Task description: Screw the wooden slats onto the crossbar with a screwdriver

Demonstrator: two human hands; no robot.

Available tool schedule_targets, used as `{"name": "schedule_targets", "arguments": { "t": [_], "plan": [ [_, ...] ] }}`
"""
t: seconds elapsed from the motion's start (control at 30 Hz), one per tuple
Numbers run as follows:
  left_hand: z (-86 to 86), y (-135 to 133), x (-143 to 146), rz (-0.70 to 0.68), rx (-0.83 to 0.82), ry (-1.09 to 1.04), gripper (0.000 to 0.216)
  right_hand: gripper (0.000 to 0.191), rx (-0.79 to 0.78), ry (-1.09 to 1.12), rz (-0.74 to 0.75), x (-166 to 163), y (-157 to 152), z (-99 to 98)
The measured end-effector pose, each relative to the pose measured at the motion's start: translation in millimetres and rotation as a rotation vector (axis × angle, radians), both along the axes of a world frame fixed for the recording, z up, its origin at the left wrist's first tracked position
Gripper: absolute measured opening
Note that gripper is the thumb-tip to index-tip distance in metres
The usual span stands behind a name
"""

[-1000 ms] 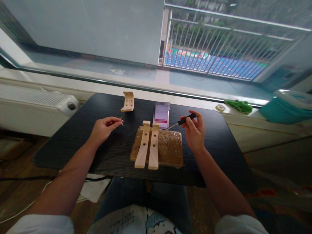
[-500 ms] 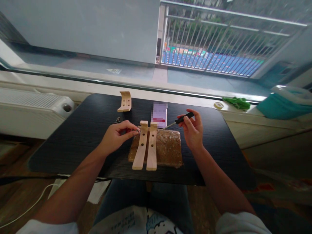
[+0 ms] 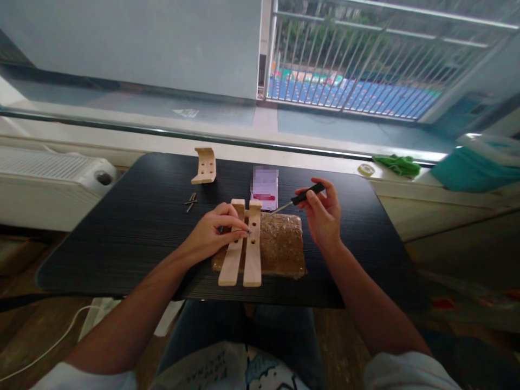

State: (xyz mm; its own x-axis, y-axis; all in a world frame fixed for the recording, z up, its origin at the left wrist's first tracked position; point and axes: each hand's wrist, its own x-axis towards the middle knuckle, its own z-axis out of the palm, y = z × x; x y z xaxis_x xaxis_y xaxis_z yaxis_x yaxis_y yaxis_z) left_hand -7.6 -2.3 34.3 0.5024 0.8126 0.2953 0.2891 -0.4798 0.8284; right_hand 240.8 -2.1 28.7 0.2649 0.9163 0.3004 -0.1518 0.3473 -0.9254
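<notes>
Two pale curved wooden pieces with holes, a left one [image 3: 229,271] and a right one [image 3: 252,265], lie side by side across a brown block wrapped in clear film [image 3: 282,244]. My left hand [image 3: 217,230] reaches over the left piece. Its thumb and forefinger pinch a small metal screw [image 3: 248,232] near the holes of the right piece. In my right hand [image 3: 323,214] is a screwdriver [image 3: 307,195] with a black handle. The shaft slants down to the left, its tip close to the block's far edge.
Several loose screws [image 3: 190,202] lie on the dark table [image 3: 122,233] to the left. Behind them stands another curved wooden piece [image 3: 206,165]. A phone [image 3: 265,187] lies past the block. On the sill are a tape roll [image 3: 366,169], a green cloth [image 3: 398,166] and a teal container [image 3: 471,168].
My left hand has moved right, from beside the left wooden piece to over the right one, carrying the screw. The loose screws have come into fuller view. My right hand stays nearly still.
</notes>
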Motion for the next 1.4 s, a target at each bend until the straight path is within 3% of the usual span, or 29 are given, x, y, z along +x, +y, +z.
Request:
{"name": "schedule_targets", "arguments": {
  "t": [0.7, 1.17, 1.4],
  "plan": [
    [-15.8, 0, 6, -0.041, 0.072, 0.051, 0.012, 0.035, -0.010, -0.019, 0.000, -3, -2, 3.2],
    [-12.8, 2, 6, -0.053, 0.009, 0.099, 0.013, 0.032, 0.019, -0.096, 0.026, -2, -3, 1.9],
    [-10.0, 2, 7, -0.057, -0.038, 0.124, 0.009, 0.035, 0.044, -0.246, 0.065, -5, -9, 3.7]
  ]
}}
